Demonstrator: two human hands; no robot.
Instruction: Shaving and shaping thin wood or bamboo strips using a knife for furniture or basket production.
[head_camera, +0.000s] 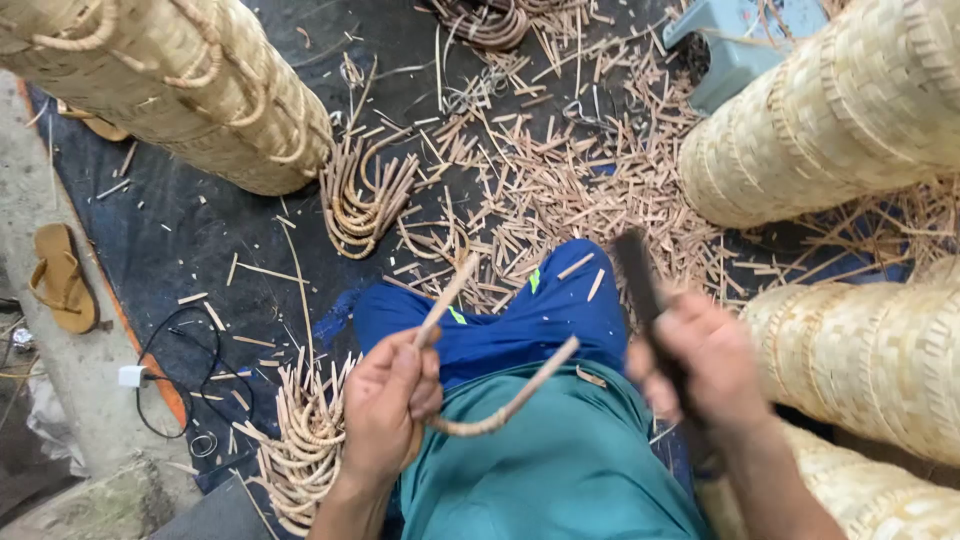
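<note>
My left hand (388, 403) grips a bent, U-shaped cane piece (500, 405) at its curve; one end points up past my knee, the other slants right. My right hand (700, 362) is closed on the handle of a dark-bladed knife (638, 272), its blade pointing up and away, blurred by motion. Both hands hover over my lap, above blue shorts (520, 315) and a teal shirt (560, 460). The knife blade is a short way to the right of the cane and apart from it.
Woven cane baskets lie at top left (190, 90), right (830, 120) and lower right (870, 350). Bundles of bent cane pieces sit ahead (360, 205) and beside my left side (300, 440). Cane offcuts (560, 170) litter the dark mat. A sandal (62, 275) and a white charger with cable (133, 376) lie left.
</note>
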